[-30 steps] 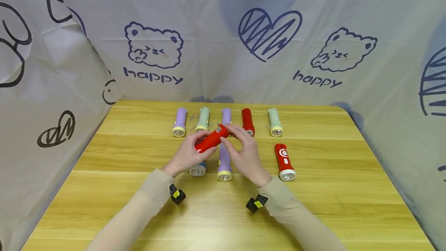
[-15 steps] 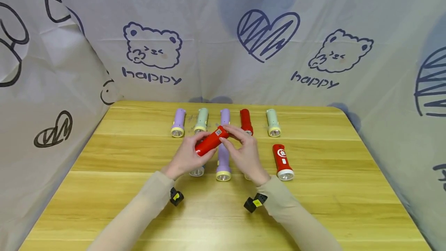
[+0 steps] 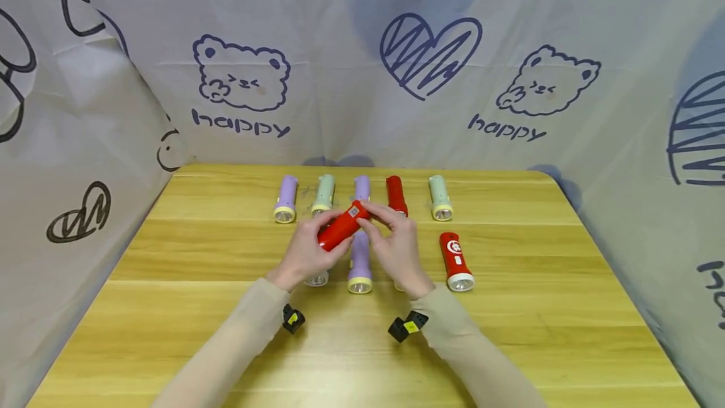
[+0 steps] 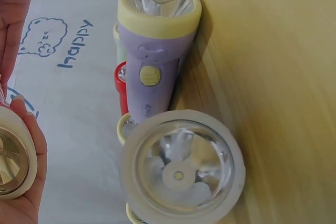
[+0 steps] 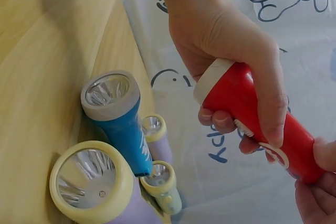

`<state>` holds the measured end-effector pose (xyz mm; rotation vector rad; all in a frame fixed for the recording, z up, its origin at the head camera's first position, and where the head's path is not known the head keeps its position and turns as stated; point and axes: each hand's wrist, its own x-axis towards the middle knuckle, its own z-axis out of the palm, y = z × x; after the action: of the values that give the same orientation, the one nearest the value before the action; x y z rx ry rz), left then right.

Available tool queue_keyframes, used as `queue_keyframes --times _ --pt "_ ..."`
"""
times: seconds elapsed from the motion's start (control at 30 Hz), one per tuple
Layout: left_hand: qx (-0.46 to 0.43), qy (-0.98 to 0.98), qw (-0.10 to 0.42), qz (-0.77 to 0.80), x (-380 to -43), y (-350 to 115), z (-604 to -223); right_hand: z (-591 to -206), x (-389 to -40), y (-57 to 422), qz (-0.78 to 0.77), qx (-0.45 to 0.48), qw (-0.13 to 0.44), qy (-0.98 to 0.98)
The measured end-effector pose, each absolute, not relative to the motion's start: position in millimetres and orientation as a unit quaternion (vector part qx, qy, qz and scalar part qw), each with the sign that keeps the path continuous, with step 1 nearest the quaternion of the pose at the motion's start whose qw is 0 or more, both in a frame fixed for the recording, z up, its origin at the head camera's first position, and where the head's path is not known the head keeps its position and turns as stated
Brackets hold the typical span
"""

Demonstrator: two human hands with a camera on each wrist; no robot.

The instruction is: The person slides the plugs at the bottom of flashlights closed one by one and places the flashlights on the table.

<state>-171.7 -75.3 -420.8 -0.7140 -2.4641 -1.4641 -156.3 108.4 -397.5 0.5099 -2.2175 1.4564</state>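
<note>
In the head view, my left hand (image 3: 306,252) grips a red flashlight (image 3: 342,230) above the table, its tail end tilted up to the right. The fingers and thumb of my right hand (image 3: 401,250) pinch that tail end, near a small square label. The right wrist view shows the flashlight's white head rim (image 5: 212,81) and white print on its red body. Below the hands lie a blue flashlight (image 5: 124,139) with a grey-white rim and a purple flashlight (image 3: 359,255) with a yellow rim. The right hand hides most of another yellow-rimmed flashlight.
A back row holds purple (image 3: 287,192), pale green (image 3: 438,191) and dark red (image 3: 396,192) flashlights, among others. A red flashlight (image 3: 455,257) with a white rim lies to the right. Printed cloth (image 3: 340,99) surrounds the wooden table (image 3: 527,332).
Both hands keep hold of the red flashlight in nearly the same pose. The two wrists have drawn slightly closer together. The head view has shifted a little, so the scene sits further left.
</note>
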Motion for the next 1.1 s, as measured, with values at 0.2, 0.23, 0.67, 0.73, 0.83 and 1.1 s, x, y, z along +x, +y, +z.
queue_keyframes --times 0.2,0.23,0.67,0.73,0.83,1.1 --pt "-0.239 -0.837 0.102 -0.482 -171.1 -76.7 -423.1 -397.6 -155.8 106.9 0.526 0.182 0.215 -0.802" --pt "-0.239 -0.837 0.106 -0.48 -170.9 -77.0 -423.3 -397.8 -155.9 106.5 0.527 0.183 0.216 -0.802" --pt "-0.241 -0.834 0.139 -0.477 -170.4 -75.2 -426.8 -396.0 -155.7 103.2 0.529 0.173 0.221 -0.801" --pt "-0.241 -0.834 0.14 -0.476 -169.6 -74.2 -426.3 -395.5 -155.6 103.3 0.53 0.169 0.223 -0.8" --pt "-0.237 -0.836 0.139 -0.475 -168.6 -73.0 -425.9 -395.5 -155.8 103.7 0.531 0.162 0.224 -0.801" --pt "-0.225 -0.837 0.142 -0.477 -167.5 -71.2 -428.3 -397.8 -157.2 104.2 0.536 0.14 0.225 -0.802"
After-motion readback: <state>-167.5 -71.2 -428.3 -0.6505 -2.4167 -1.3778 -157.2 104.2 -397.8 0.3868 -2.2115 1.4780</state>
